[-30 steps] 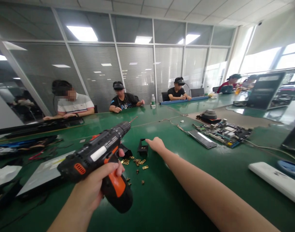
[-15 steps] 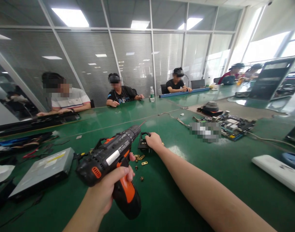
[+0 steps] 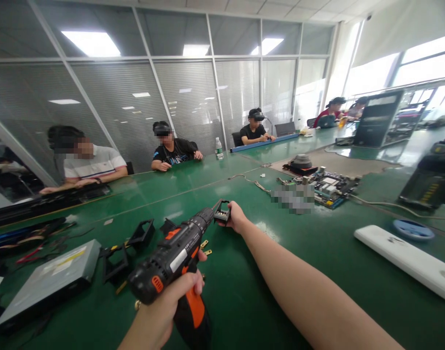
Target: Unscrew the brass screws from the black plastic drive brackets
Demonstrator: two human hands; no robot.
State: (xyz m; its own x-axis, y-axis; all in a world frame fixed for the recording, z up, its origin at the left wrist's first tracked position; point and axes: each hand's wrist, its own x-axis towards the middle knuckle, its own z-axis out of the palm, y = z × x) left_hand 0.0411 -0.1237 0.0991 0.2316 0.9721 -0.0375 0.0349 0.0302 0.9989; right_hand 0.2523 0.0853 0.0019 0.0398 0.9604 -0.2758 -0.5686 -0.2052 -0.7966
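A black and orange cordless drill (image 3: 178, 257) is gripped in my left hand (image 3: 176, 294), its bit pointing away and to the right. My right hand (image 3: 237, 217) has its fingers closed on the edge of a small black plastic frame (image 3: 221, 218) with metal parts inside. The drill's bit reaches the frame's left side; whether it touches a screw there is too small to tell. Small brass plates (image 3: 207, 252) lie on the green table behind the drill, which partly hides them. Two more black plastic frames (image 3: 106, 266) lie left of the drill.
A silver optical drive (image 3: 49, 279) and cables lie at left. To the right are a circuit board (image 3: 333, 189), a white case (image 3: 400, 260) and a blue round lid (image 3: 414, 229). Several people sit across the table, near a water bottle (image 3: 219, 148) and a computer tower (image 3: 377, 119).
My right hand has raised and tilted the black frame, and the drill has moved right so its bit meets it. The view has turned rightward.
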